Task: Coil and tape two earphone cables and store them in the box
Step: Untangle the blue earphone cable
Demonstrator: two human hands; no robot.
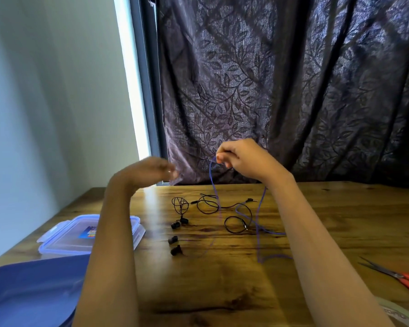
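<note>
wooden table point(316, 208) by a dark leafy curtain point(293, 79), with a bright strip of window point(132, 90) on the left.

not far along yet. no neat coil anywhere, no tape on any cable. black earphone cable point(208, 204) lying loose in messy loops in the middle of the table, its buds point(180, 223) near the front of the tangle. purple earphone cable point(260, 223) half lifted, half trailing on the wood, two more buds point(175, 246) lying near the thin end of it. box point(90, 232) sitting shut at the left with its blue lid clipped on, nothing stored inside as far as can be seen. scissors point(401, 277) with orange handles at the right edge, and what looks like a roll of tape point(394, 315) at the bottom right corner, both untouched. blue tray point(31, 291) at the bottom left. so all still to do: coiling both, taping both, opening the box, putting them in.

right hand point(243, 159) up in the air over the far side of the table, fingers curled closed, pinching the purple cable near its top. cable hanging down from the fingertips point(220, 158) in two long strands to the table.

left hand point(151, 171) also raised, well apart from the cable, very blurry. holding nothing that can be seen, but cannot tell if the fingers are open or closed.
</note>
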